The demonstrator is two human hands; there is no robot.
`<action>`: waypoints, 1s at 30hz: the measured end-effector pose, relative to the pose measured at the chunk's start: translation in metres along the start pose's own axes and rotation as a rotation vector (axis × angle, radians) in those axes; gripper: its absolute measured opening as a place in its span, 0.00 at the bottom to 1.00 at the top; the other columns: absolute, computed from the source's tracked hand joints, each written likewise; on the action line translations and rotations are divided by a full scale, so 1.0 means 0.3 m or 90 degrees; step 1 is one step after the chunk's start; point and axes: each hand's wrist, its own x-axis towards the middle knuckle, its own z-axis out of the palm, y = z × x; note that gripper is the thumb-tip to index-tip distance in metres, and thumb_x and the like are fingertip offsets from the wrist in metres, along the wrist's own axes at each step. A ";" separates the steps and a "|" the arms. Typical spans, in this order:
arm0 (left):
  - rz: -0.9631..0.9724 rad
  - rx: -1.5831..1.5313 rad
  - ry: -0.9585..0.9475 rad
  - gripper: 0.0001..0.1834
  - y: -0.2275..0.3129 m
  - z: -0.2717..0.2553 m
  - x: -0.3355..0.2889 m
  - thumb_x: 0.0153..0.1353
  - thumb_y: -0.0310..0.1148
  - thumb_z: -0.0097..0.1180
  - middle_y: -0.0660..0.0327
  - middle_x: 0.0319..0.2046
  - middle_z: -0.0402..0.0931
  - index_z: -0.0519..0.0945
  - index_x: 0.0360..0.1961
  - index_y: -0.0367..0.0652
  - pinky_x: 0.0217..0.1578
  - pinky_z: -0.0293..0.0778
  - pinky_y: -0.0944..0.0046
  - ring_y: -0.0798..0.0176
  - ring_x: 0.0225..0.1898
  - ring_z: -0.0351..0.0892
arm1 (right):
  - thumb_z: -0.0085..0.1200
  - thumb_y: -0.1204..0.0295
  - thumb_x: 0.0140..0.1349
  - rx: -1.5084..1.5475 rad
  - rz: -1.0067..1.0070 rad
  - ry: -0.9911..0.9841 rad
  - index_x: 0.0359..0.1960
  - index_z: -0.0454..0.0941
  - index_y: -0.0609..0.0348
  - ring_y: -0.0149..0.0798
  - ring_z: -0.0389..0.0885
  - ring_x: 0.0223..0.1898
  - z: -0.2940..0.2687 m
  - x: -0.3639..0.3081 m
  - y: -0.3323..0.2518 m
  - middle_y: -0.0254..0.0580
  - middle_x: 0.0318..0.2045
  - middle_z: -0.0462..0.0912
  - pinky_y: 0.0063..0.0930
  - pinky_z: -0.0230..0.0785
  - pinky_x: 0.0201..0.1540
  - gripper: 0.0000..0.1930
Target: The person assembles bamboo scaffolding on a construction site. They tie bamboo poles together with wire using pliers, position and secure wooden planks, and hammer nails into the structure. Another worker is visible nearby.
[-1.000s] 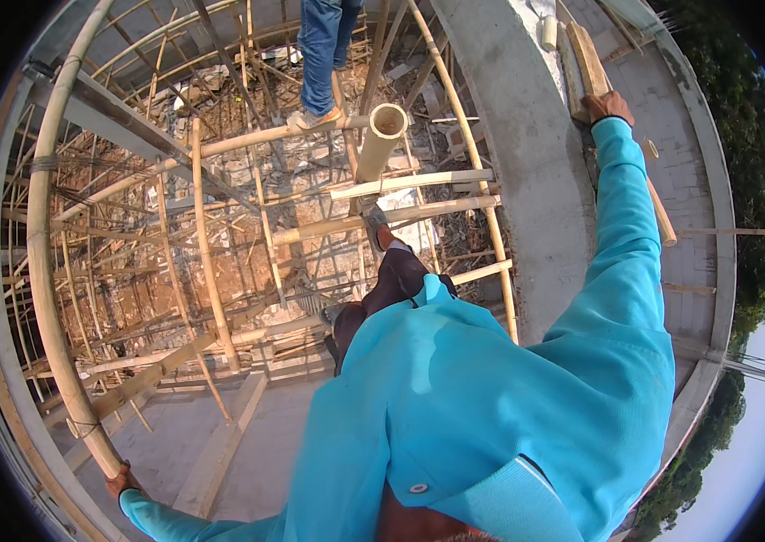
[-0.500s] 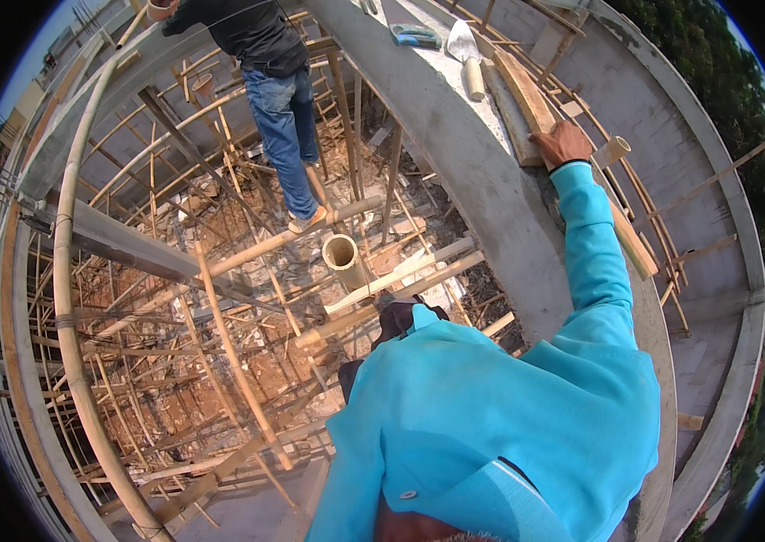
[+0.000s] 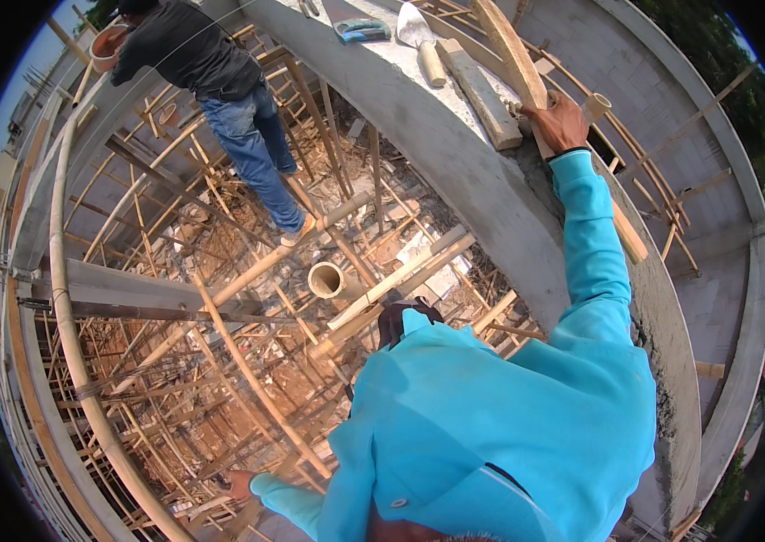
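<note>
One long, tan wooden batten (image 3: pixel 511 56) slants over the concrete beam (image 3: pixel 428 144), near end pinched in the right hand (image 3: pixel 560 124), now farther from the shorter wood block (image 3: pixel 480 96). The left hand (image 3: pixel 240 485) has quit the bamboo pole (image 3: pixel 62 294); its grip I can't tell.

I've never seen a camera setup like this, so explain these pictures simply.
There is no machine: a person in a turquoise shirt works bare-handed. Every picture comes from the left of two wide fisheye cameras on that person's head, so straight edges bend. The right hand grips a wooden plank. On the concrete wall lie a trowel, a blue tool and a shorter board. The left hand is near bamboo poles; whether it touches anything is unclear.
</note>
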 end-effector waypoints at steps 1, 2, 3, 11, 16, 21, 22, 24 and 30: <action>0.000 -0.039 -0.064 0.19 0.079 0.027 -0.091 0.56 0.41 0.70 0.48 0.48 0.83 0.86 0.47 0.45 0.47 0.78 0.47 0.47 0.46 0.84 | 0.65 0.45 0.47 -0.019 -0.008 0.041 0.50 0.83 0.63 0.55 0.87 0.39 -0.016 -0.008 -0.010 0.58 0.36 0.87 0.46 0.78 0.47 0.36; 0.002 -0.088 -0.106 0.18 0.167 0.042 -0.178 0.57 0.39 0.69 0.48 0.47 0.83 0.86 0.49 0.46 0.46 0.77 0.46 0.46 0.44 0.83 | 0.64 0.45 0.48 -0.037 -0.018 0.075 0.51 0.83 0.63 0.55 0.87 0.39 -0.036 -0.014 -0.022 0.57 0.35 0.87 0.47 0.78 0.47 0.36; 0.021 -0.153 -0.145 0.18 0.267 0.046 -0.251 0.59 0.37 0.68 0.47 0.46 0.83 0.86 0.51 0.47 0.46 0.77 0.45 0.45 0.42 0.83 | 0.64 0.45 0.48 -0.057 -0.030 0.111 0.51 0.82 0.63 0.55 0.87 0.38 -0.053 -0.024 -0.039 0.57 0.35 0.87 0.48 0.78 0.46 0.36; 0.218 -0.669 -0.668 0.19 1.115 -0.319 -0.748 0.69 0.38 0.58 0.48 0.51 0.81 0.81 0.51 0.31 0.54 0.76 0.55 0.56 0.49 0.80 | 0.76 0.55 0.46 0.386 -0.339 0.141 0.56 0.77 0.74 0.53 0.89 0.41 0.038 -0.375 -0.341 0.64 0.40 0.86 0.41 0.82 0.45 0.40; 0.153 -0.791 -1.127 0.42 1.327 -0.490 -0.946 0.65 0.48 0.61 0.42 0.62 0.71 0.63 0.69 0.28 0.63 0.69 0.55 0.51 0.65 0.71 | 0.77 0.58 0.43 0.574 -0.392 -0.245 0.57 0.77 0.72 0.54 0.88 0.45 0.160 -0.765 -0.638 0.63 0.44 0.85 0.43 0.79 0.50 0.41; -0.149 -0.719 -1.124 0.25 1.281 -0.523 -0.891 0.66 0.39 0.58 0.50 0.46 0.81 0.74 0.57 0.30 0.51 0.78 0.59 0.58 0.46 0.82 | 0.78 0.59 0.43 0.573 -0.486 -0.551 0.59 0.75 0.70 0.58 0.86 0.48 0.148 -0.994 -0.804 0.64 0.48 0.84 0.43 0.78 0.52 0.43; -0.179 -0.742 -1.037 0.19 1.260 -0.525 -0.879 0.64 0.33 0.55 0.51 0.41 0.83 0.78 0.51 0.30 0.46 0.80 0.59 0.57 0.42 0.83 | 0.75 0.55 0.47 0.593 -0.518 -0.582 0.61 0.74 0.68 0.57 0.85 0.48 0.153 -1.011 -0.821 0.60 0.48 0.84 0.44 0.77 0.51 0.42; -0.234 -0.793 -0.965 0.18 1.199 -0.516 -0.824 0.63 0.32 0.55 0.51 0.41 0.83 0.79 0.49 0.29 0.47 0.80 0.59 0.57 0.43 0.83 | 0.72 0.53 0.51 0.570 -0.690 -0.566 0.61 0.75 0.67 0.56 0.82 0.49 0.182 -1.016 -0.843 0.57 0.48 0.83 0.45 0.75 0.52 0.40; -0.376 -0.759 -0.619 0.27 0.864 -0.444 -0.603 0.56 0.24 0.58 0.52 0.48 0.78 0.72 0.59 0.36 0.54 0.75 0.57 0.54 0.50 0.78 | 0.64 0.53 0.59 0.286 -0.851 -0.367 0.52 0.78 0.62 0.54 0.78 0.50 0.353 -0.939 -0.847 0.53 0.43 0.82 0.52 0.70 0.51 0.28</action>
